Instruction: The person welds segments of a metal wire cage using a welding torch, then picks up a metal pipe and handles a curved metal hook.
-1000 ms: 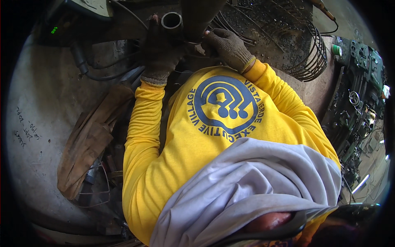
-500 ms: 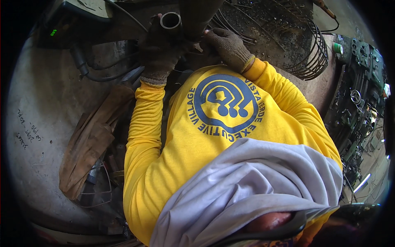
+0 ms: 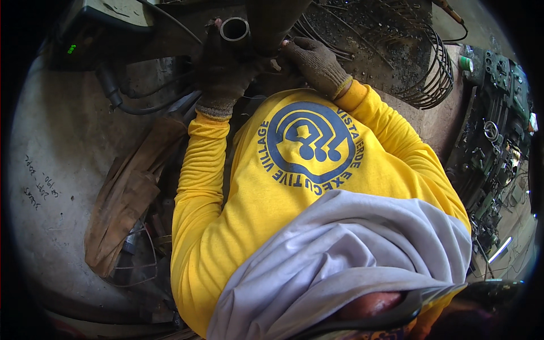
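Note:
My left hand [image 3: 224,71], in a dark, dirty knit glove, is wrapped round a short metal pipe [image 3: 234,29] whose open round end faces up. A bare fingertip shows beside the pipe's rim. Just right of the pipe stands a wider dark cylinder [image 3: 275,22], partly cut off by the top edge. My right hand [image 3: 314,61], in a brown knit glove, is closed at the cylinder's lower right side, a bare fingertip showing. Whatever lies within its curled fingers is hidden.
A machine with a green display [image 3: 107,28] stands upper left, with a thick black cable [image 3: 136,107] below. Brown cloth [image 3: 122,198] lies to the left. Bent metal rods [image 3: 436,79] and dark debris are upper right; green-black machine parts [image 3: 498,141] line the far right.
The left hand has shifted slightly around the pipe, and its bare fingertip sits a little further left. The right hand stays nearly in place. The surroundings shift slightly in view.

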Motion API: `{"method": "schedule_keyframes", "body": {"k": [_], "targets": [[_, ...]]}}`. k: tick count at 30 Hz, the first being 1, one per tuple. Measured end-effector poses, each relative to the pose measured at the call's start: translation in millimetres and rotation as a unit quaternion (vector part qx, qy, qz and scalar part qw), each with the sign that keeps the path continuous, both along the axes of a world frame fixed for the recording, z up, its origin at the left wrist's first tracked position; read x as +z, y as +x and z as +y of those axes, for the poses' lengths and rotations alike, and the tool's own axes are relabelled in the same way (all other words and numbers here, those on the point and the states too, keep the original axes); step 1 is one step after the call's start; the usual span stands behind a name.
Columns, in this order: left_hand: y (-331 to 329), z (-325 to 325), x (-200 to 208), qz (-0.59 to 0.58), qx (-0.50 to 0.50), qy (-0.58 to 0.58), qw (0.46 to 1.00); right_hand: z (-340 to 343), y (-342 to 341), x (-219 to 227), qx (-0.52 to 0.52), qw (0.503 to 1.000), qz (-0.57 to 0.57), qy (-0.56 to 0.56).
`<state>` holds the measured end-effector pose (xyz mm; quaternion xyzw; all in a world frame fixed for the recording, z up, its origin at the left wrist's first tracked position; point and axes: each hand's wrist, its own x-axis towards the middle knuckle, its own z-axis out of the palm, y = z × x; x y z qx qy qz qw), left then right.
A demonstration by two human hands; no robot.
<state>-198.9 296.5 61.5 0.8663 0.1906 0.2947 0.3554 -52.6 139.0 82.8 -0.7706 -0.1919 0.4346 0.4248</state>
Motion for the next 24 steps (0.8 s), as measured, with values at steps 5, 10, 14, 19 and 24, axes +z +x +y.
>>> {"method": "schedule_keyframes", "body": {"k": [5, 10, 14, 19, 24], "targets": [[-1.7, 2.1, -6.7, 0.013, 0.007, -0.022, 1.0, 1.3, 0.8, 0.9, -0.001, 1.0, 0.013, -0.016], [0.8, 1.5, 0.9, 0.017, 0.022, 0.006, 1.0, 2.3, 0.3, 0.7, 0.005, 1.0, 0.007, -0.003], [3.7, -4.9, 35.8, 0.071, 0.029, -0.027, 0.997, 0.9, 1.2, 1.1, 0.008, 1.0, 0.005, -0.007], [1.9, -0.7, 25.5, 0.044, -0.012, -0.009, 0.999, 0.8, 1.2, 3.5, 0.016, 1.0, 0.004, -0.002], [2.1, 0.1, -5.2, -0.015, 0.001, -0.034, 0.999, 1.6, -0.2, 4.7, 0.005, 1.0, 0.005, -0.015]]}}
